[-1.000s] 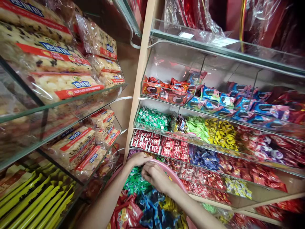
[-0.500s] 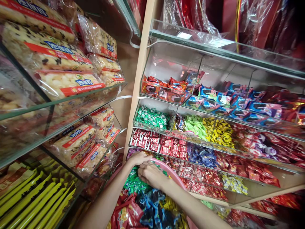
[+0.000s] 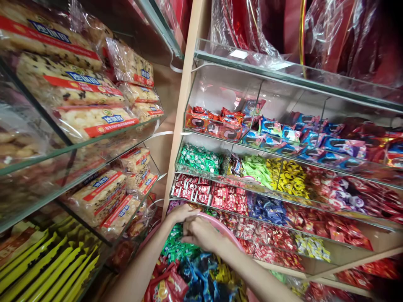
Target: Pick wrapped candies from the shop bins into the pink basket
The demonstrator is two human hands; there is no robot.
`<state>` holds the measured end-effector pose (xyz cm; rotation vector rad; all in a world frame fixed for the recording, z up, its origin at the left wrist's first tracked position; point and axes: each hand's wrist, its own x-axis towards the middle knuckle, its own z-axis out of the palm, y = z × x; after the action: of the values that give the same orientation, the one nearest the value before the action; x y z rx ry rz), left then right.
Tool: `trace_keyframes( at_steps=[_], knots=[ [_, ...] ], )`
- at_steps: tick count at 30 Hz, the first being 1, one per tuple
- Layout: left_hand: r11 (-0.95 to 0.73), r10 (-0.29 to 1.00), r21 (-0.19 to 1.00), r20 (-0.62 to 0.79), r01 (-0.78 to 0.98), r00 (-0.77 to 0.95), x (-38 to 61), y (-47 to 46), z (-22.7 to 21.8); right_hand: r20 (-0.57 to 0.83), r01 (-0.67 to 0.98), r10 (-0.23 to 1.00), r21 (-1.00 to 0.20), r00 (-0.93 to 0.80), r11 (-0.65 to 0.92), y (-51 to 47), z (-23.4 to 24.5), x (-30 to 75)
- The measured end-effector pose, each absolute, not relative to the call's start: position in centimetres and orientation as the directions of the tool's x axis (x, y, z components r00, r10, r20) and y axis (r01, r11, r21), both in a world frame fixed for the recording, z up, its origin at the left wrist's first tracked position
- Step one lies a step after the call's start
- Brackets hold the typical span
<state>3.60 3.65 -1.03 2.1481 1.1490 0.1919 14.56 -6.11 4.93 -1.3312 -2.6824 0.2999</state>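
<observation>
A round pink basin (image 3: 225, 230) full of wrapped sweets is in front of me at the bottom of the head view. My left hand (image 3: 181, 213) is closed over its far rim. Inside that rim, my right hand (image 3: 203, 231) hangs with curled fingers just over the green-wrapped candies (image 3: 176, 245). Whatever those fingers hold, if anything, is hidden. Nearer to me in the basin lie red packets (image 3: 170, 285), dark blue packets (image 3: 200, 279) and some yellow ones (image 3: 223, 272).
Ahead, a wooden-framed shelf unit (image 3: 179, 126) carries clear bins of sweets, including green candies (image 3: 200, 158) and yellow ones (image 3: 288, 178). Glass shelves at left hold packaged puffed-rice bars (image 3: 97, 119) and yellow packs (image 3: 47, 268). Their glass edges come close to my left arm.
The view has shifted slightly, so the left shelves appear a little lower. My right hand has moved slightly, its fingers still curled above the green candies. My left hand remains on the rim.
</observation>
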Motion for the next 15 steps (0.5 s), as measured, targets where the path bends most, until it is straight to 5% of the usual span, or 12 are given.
trace_keyframes(
  at_steps=[3,7,11,15],
  knots=[
    [-0.377,0.790,0.630,-0.163,0.678,0.591,3.4,3.8,-1.4,0.197,0.751,0.811,-0.308,-0.550,0.584,-3.7,9.3,16.0],
    [-0.353,0.799,0.625,-0.186,0.696,0.572,3.3,3.5,-1.3,0.426,0.882,0.862,-0.243,-0.276,0.403,2.2,14.5,18.4],
    [-0.342,0.807,0.606,-0.203,0.718,0.555,3.4,3.4,-0.9,0.279,0.978,0.960,-0.198,-0.013,0.071,8.0,15.5,19.8],
    [-0.339,0.810,0.602,-0.204,0.723,0.550,3.4,3.4,-0.5,0.144,0.980,0.989,-0.198,0.028,0.001,10.8,14.2,20.3]
  ],
)
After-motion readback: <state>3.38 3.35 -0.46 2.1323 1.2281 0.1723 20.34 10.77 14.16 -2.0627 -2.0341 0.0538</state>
